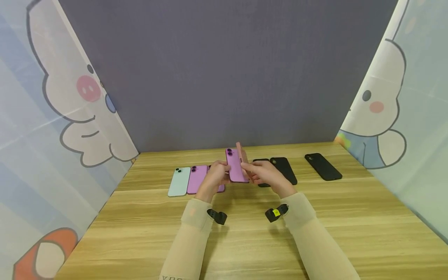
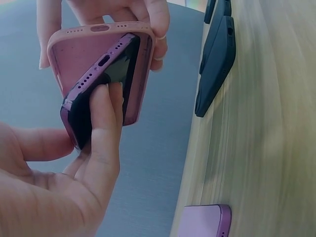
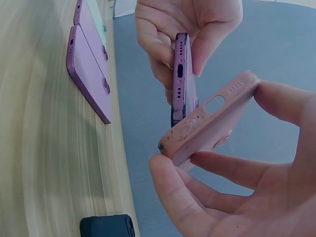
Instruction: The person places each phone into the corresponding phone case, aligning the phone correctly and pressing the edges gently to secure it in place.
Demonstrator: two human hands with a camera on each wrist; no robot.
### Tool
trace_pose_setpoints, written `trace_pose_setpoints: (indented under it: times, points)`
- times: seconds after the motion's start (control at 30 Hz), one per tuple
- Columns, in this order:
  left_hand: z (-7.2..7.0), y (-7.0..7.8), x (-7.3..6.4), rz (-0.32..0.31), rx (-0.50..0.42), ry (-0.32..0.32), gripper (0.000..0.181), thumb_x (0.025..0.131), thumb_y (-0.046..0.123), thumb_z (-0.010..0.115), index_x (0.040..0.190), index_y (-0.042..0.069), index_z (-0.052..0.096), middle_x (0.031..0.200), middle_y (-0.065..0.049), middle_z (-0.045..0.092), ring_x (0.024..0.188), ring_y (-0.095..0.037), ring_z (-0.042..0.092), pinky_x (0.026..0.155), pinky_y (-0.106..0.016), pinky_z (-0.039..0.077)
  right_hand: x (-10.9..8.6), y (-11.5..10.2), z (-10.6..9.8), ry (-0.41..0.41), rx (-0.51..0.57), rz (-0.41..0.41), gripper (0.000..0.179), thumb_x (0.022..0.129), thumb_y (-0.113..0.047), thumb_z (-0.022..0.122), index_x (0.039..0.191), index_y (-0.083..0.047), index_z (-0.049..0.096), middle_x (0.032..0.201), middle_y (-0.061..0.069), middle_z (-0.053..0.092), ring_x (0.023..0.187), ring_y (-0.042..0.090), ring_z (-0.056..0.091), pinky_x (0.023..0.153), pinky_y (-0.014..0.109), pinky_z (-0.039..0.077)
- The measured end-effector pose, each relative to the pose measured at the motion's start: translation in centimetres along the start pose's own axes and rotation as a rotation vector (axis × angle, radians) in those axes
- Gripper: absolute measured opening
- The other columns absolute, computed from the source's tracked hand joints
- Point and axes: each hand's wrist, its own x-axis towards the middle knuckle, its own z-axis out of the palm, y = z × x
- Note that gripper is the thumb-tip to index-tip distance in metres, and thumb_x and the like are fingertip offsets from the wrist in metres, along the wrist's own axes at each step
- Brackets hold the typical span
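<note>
My left hand (image 1: 216, 175) pinches a purple phone (image 1: 233, 166) by its sides, a little above the table. My right hand (image 1: 265, 173) grips a pink phone case (image 1: 241, 151) by its edges, tilted beside the phone. In the left wrist view the case (image 2: 74, 44) faces the phone's dark screen, and one long edge of the phone (image 2: 94, 71) lies inside the case opening at an angle. Dark scuffs mark the bottom of the case (image 3: 190, 126) in the right wrist view. The phone's port edge (image 3: 180, 69) faces that camera.
Left of the hands lie a pale mint phone (image 1: 179, 182) and a purple phone (image 1: 197, 179), with another purple phone (image 1: 221, 189) partly behind my left hand. To the right are black cases (image 1: 284, 169), one farther off (image 1: 322, 166). A grey panel (image 1: 231, 77) stands behind the table.
</note>
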Motion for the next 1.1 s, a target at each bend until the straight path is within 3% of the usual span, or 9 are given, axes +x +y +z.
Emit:
trace_pose_setpoints:
  times: [0.2,0.33,0.4,0.57,0.7,0.93,1.1]
  points:
    - [0.1,0.0,0.0,0.004,0.002,-0.001,0.033,0.103,0.01,0.049,0.132,-0.005,0.044,0.105,-0.013,0.054,0.074,-0.019,0.056,0.086,-0.048,0.052,0.0,0.1,0.2,-0.006,-0.03,-0.063,0.053,0.097,-0.052,0.065,0.119,-0.004,0.065,0.085,0.005,0.061,0.085,0.028,0.061,0.072,0.031,0.051]
    - [0.0,0.1,0.1,0.006,0.008,-0.01,0.034,0.104,0.011,0.048,0.134,-0.005,0.043,0.108,-0.014,0.053,0.076,-0.02,0.057,0.087,-0.048,0.051,0.0,0.1,0.4,0.001,-0.07,-0.094,0.053,0.096,-0.054,0.066,0.116,-0.005,0.066,0.082,0.005,0.06,0.085,0.028,0.061,0.071,0.033,0.052]
    - [0.1,0.1,0.1,0.004,0.007,-0.011,0.034,0.104,0.011,0.048,0.133,-0.005,0.043,0.107,-0.013,0.052,0.076,-0.02,0.057,0.086,-0.047,0.051,0.1,0.1,0.5,0.007,-0.09,-0.107,0.056,0.096,-0.053,0.066,0.123,-0.004,0.065,0.084,0.004,0.062,0.083,0.025,0.061,0.072,0.034,0.052]
    - [0.2,0.1,0.0,0.0,-0.006,-0.011,0.032,0.103,0.009,0.048,0.131,-0.005,0.043,0.104,-0.014,0.053,0.077,-0.02,0.057,0.084,-0.044,0.053,-0.1,0.0,0.9,0.018,-0.128,-0.118,0.053,0.096,-0.049,0.068,0.123,-0.005,0.066,0.076,0.002,0.059,0.071,0.02,0.055,0.07,0.033,0.047]
    - [0.2,0.2,0.0,0.001,-0.009,-0.018,0.032,0.103,0.007,0.048,0.131,-0.005,0.042,0.106,-0.016,0.053,0.078,-0.022,0.058,0.077,-0.039,0.055,-0.2,0.1,1.0,0.033,-0.142,-0.11,0.051,0.095,-0.051,0.068,0.119,-0.006,0.068,0.071,0.002,0.056,0.068,0.02,0.054,0.069,0.033,0.046]
    - [0.3,0.3,-0.1,0.005,0.0,-0.011,0.029,0.103,0.008,0.048,0.128,-0.005,0.043,0.113,-0.017,0.05,0.077,-0.021,0.058,0.087,-0.048,0.053,-0.2,0.2,1.0,0.04,-0.147,-0.118,0.048,0.095,-0.053,0.068,0.107,-0.007,0.069,0.064,0.001,0.052,0.067,0.023,0.052,0.07,0.034,0.045]
    - [0.2,0.3,0.0,0.011,0.004,-0.02,0.025,0.103,0.007,0.048,0.125,-0.004,0.043,0.111,-0.016,0.049,0.075,-0.02,0.057,0.082,-0.044,0.053,-0.1,0.1,1.2,0.044,-0.155,-0.125,0.045,0.095,-0.052,0.067,0.098,-0.007,0.068,0.061,-0.001,0.048,0.062,0.021,0.047,0.065,0.033,0.042]
